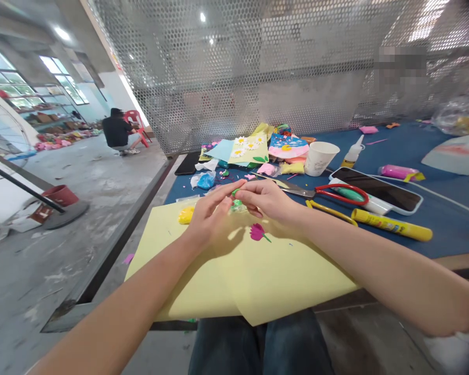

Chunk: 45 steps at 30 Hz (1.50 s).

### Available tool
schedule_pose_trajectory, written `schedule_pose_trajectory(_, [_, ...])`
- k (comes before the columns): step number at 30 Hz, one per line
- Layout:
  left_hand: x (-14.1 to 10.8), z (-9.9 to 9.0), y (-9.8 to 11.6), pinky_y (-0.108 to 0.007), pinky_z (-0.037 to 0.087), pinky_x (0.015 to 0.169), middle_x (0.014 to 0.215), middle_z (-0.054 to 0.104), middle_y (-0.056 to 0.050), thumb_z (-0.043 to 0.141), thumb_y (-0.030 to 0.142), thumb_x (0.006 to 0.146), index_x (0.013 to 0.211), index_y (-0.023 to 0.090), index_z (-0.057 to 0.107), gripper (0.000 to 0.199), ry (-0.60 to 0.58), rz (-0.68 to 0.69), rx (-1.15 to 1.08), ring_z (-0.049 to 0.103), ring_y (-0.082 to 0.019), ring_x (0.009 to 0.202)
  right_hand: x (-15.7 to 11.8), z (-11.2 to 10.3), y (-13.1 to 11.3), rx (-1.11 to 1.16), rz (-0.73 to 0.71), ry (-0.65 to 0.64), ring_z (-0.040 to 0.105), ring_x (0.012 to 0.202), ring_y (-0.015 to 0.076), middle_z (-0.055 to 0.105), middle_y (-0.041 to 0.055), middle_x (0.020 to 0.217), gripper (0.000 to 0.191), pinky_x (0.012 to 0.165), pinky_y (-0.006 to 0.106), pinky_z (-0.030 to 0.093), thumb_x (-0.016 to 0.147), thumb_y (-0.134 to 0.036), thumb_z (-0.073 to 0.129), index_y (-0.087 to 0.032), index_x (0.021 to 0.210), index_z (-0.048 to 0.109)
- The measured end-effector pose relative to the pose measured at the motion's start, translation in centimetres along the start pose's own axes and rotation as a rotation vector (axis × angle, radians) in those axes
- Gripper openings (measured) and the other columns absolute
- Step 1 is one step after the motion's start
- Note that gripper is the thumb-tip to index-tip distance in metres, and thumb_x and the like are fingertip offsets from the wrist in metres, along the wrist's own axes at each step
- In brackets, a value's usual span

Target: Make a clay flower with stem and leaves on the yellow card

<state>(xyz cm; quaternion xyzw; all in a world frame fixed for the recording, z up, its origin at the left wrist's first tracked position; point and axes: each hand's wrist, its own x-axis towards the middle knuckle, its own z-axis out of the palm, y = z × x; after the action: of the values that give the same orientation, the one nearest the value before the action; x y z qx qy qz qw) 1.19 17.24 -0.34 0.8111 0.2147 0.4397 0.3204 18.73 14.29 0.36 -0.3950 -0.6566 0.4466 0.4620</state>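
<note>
My left hand (213, 208) and my right hand (269, 199) meet above a pale yellow sheet of paper (203, 281). Between their fingertips is a small piece of green modelling clay (235, 192), pinched from both sides. Just under the fingers, a clear packet of green clay (238, 206) is partly covered. A magenta clay flower (257, 232) with a green stem lies on the paper below my hands. Beside my left wrist sits a lump of yellow clay (186, 215) in clear wrapping.
Right of my hands are red-handled scissors (342, 191), a yellow glue stick (393, 225), a phone (379, 188) and a paper cup (320, 158). Behind are daisy-decorated cards (249, 148) and a blue clay packet (206, 180). Perforated metal (234, 78) backs the table; a person (117, 130) squats far left.
</note>
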Motion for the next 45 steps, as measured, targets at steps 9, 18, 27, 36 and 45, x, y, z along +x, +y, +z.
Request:
schedule_pose_trajectory(9, [0.4,0.1,-0.6,-0.038,0.048,0.1,0.113,0.073,-0.005,0.057,0.043,0.091,0.106,0.026,0.074,0.029,0.078,-0.01,0.06,0.063,-0.022,0.11,0.1,0.3,0.1,0.106,0.097,0.016,0.038,0.042,0.0073,0.044,-0.0055,0.046,0.036,0.046,0.024,0.03,0.084,-0.044,0.058,-0.017,0.061,0.053])
schedule_pose_trajectory(18, [0.4,0.4,0.4,-0.033,0.056,0.081,0.104,0.076,-0.004,0.065,0.042,0.085,0.1,0.024,0.076,0.025,0.165,-0.133,0.111,0.069,-0.022,0.093,0.2,-0.2,0.7,0.106,0.045,0.043,0.04,0.046,0.0072,0.048,-0.0033,0.053,0.038,0.046,0.024,0.029,0.083,-0.044,0.06,-0.017,0.058,0.055])
schedule_pose_trajectory(27, [0.4,0.2,-0.4,-0.032,0.054,0.081,0.111,0.073,-0.005,0.061,0.039,0.089,0.112,0.025,0.072,0.029,0.116,0.006,0.25,0.067,-0.021,0.097,0.9,-0.5,0.4,0.191,0.116,0.057,0.035,0.042,0.0045,0.046,-0.006,0.051,0.028,0.041,0.022,0.022,0.073,-0.04,0.07,-0.015,0.063,0.06])
schedule_pose_trajectory(36, [0.5,0.1,-0.8,-0.035,0.05,0.093,0.106,0.074,-0.002,0.06,0.031,0.089,0.101,0.028,0.075,0.019,0.187,0.093,0.283,0.066,-0.02,0.101,0.5,-0.1,0.4,0.227,0.152,0.029,0.037,0.046,0.0044,0.049,-0.0038,0.058,0.037,0.042,0.022,0.021,0.071,-0.047,0.073,-0.015,0.061,0.057])
schedule_pose_trajectory(45, [0.4,0.2,-0.1,-0.033,0.053,0.087,0.114,0.072,-0.005,0.062,0.043,0.087,0.111,0.025,0.073,0.032,0.149,-0.149,0.101,0.067,-0.022,0.099,0.8,-0.7,0.6,0.053,0.019,0.072,0.03,0.045,0.0052,0.038,-0.0073,0.047,0.035,0.046,0.025,0.02,0.079,-0.041,0.066,-0.016,0.057,0.056])
